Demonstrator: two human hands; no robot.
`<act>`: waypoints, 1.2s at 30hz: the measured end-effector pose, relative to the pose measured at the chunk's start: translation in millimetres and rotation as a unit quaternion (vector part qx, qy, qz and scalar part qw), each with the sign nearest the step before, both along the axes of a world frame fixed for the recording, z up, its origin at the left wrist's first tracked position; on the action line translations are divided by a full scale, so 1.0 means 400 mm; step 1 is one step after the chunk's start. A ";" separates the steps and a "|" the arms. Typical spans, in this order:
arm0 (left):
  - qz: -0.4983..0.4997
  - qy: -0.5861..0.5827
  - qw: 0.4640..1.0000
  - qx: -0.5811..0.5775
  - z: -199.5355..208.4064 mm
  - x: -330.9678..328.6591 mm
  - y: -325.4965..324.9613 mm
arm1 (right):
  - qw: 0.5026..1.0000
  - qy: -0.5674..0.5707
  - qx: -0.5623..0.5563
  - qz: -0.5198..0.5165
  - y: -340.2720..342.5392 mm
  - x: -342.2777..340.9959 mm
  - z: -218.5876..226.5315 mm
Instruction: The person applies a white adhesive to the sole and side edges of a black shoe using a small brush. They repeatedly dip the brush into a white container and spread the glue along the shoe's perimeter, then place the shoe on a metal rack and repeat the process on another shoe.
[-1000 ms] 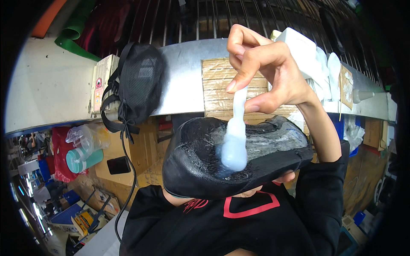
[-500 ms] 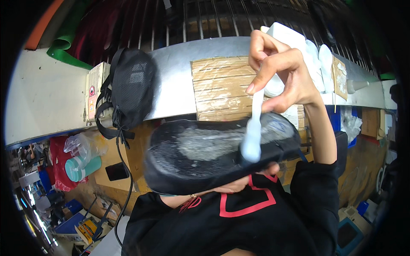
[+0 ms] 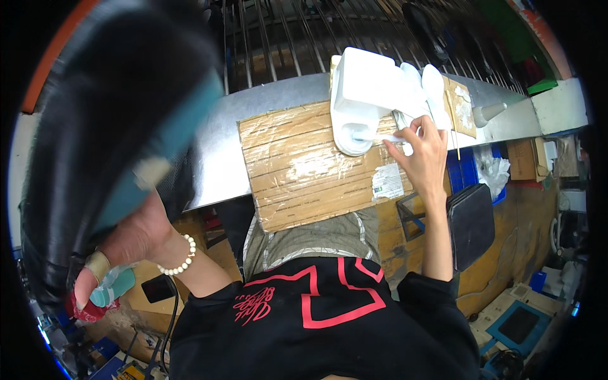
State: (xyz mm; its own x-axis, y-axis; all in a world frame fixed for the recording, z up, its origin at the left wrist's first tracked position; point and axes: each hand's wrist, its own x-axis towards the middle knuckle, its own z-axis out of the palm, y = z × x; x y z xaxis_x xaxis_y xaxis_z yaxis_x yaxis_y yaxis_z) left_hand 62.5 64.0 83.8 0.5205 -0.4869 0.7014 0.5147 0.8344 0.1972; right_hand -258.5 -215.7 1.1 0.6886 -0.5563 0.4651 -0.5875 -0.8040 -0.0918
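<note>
Head view, from where I stand: the right hand [image 3: 424, 157] pinches a slim white plastic-handled brush [image 3: 395, 137] between thumb and fingers, its tip inside the round basin [image 3: 342, 147] of a boxy white plastic dispenser [image 3: 373, 79]. I'd judge this the wetting step; the next move calls for a light, level wrist to avoid drips. The left hand [image 3: 140, 229] grips a glossy black leather-like shoe upper [image 3: 126, 82] around a teal block [image 3: 190, 120], raised at the left, blurred and well apart from the basin. A film-wrapped brown cardboard sheet [image 3: 297, 183] overhangs the brushed-metal counter [image 3: 228, 130]. Beyond stand dark metal rods [image 3: 292, 44]; at the right, a black square seat [image 3: 470, 228].
</note>
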 end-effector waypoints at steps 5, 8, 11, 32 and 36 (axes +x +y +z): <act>-0.015 -0.039 0.997 0.062 0.058 0.002 -0.060 | 0.995 -0.082 0.012 -0.055 0.025 -0.005 -0.057; 0.262 -0.004 0.948 0.183 0.071 0.000 -0.076 | 0.995 -0.074 -0.006 -0.074 0.049 -0.019 -0.085; 0.289 -0.043 0.936 0.197 0.049 0.018 -0.098 | 0.969 -0.189 0.074 -0.142 0.077 -0.040 -0.130; 0.545 -0.262 0.766 0.218 -0.051 -0.106 -0.200 | 0.893 -0.355 0.151 0.231 0.193 0.221 0.263; 0.554 -0.356 0.712 0.244 -0.035 -0.131 -0.181 | 0.895 -0.379 0.078 0.223 0.187 0.260 0.287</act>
State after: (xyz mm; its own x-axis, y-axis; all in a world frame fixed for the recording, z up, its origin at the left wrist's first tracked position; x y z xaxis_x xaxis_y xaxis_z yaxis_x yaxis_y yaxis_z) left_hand 10.2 -8.5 70.0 0.3714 -0.3307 0.8676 -0.7820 0.3924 0.4843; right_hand -154.4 -140.8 115.9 0.3775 -0.4032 0.8336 0.0680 -0.8857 -0.4592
